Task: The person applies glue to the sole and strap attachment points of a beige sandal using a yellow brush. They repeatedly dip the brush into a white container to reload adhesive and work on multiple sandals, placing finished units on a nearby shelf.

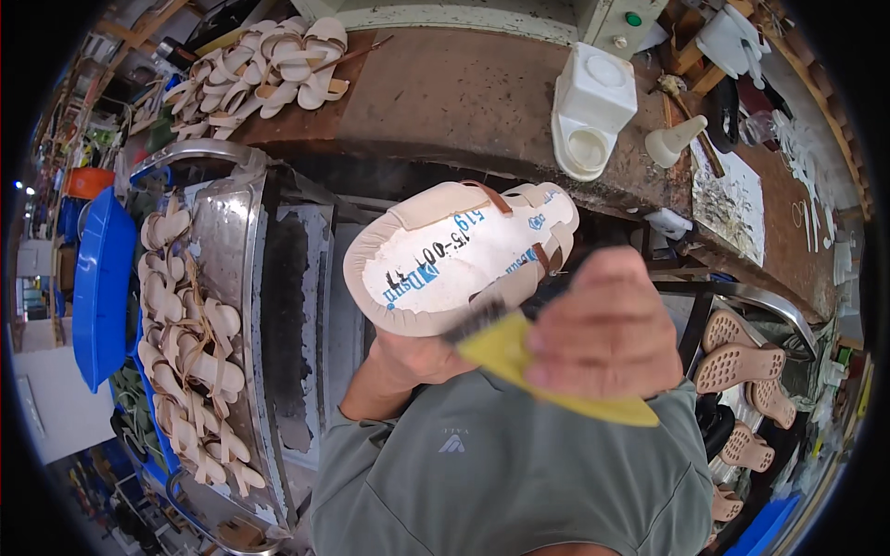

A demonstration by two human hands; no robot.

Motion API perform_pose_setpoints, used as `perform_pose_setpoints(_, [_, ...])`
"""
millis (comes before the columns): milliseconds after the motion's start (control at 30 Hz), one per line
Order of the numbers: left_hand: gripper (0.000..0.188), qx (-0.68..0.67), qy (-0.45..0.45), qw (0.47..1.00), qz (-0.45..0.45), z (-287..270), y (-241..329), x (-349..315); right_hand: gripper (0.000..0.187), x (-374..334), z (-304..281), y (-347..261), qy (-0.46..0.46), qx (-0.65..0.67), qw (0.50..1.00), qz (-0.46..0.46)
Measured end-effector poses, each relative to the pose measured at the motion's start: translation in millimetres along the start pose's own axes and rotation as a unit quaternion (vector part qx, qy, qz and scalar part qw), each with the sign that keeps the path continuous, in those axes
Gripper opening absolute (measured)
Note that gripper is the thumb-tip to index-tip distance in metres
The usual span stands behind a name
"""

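A long brown workbench (464, 93) bends across the top of the view, its far ends lost in the dark fisheye rim. Below it on the left stands a metal trolley (232, 241) whose lower corner is cut off; a row of beige sandal uppers (190, 343) lies along its left tray, and a blue plastic tub (100, 287) sits just beyond that. The person's grey-green shirt (482, 473) fills the bottom centre and hides whatever is beneath the hands. On the bench, a heap of finished beige sandals (269, 65) lies at the left, a white plastic container (589, 111) stands near the middle, and a small white nozzle bottle (675, 139) lies just beside it. At the lower right a rack of tan studded outsoles (742, 357) is partly blocked by the right arm.

The beige sandal (464, 255) is held sole-up in the middle of the view, above the shirt and in front of the bench edge, its white insole board marked in blue. The left hand (413, 357) grips it from below, mostly hidden under the sandal's toe end. The right hand (607, 334), blurred, is closed on a yellow-handled brush (505, 343) whose dark bristles touch the sandal's lower edge. The handle's tip vanishes behind the fingers.
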State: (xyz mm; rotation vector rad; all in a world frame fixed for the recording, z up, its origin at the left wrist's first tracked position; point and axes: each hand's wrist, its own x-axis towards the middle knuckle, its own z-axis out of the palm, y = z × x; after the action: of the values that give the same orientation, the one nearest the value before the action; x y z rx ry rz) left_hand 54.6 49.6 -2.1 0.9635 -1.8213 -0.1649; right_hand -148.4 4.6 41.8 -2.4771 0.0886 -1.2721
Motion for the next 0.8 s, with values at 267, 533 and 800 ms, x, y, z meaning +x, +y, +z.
perform_pose_setpoints(267, [0.040, -0.008, -0.005, 0.999, 0.043, -3.4, -0.1, 6.0, 0.018, -13.1, -3.4, 8.0, 0.073, 0.013, 0.997, -0.019])
perform_pose_setpoints(533, [0.051, -0.109, -0.018, 0.994, 0.004, 1.0, 0.2, -3.7, 0.017, -14.3, -2.9, 12.6, 0.178, 0.043, 0.980, -0.075])
perform_pose_setpoints(800, [0.028, -0.032, 0.119, 0.990, -0.069, 1.3, 2.0, -20.7, 0.018, -13.5, -22.3, 20.8, 0.101, 0.063, 0.993, 0.002])
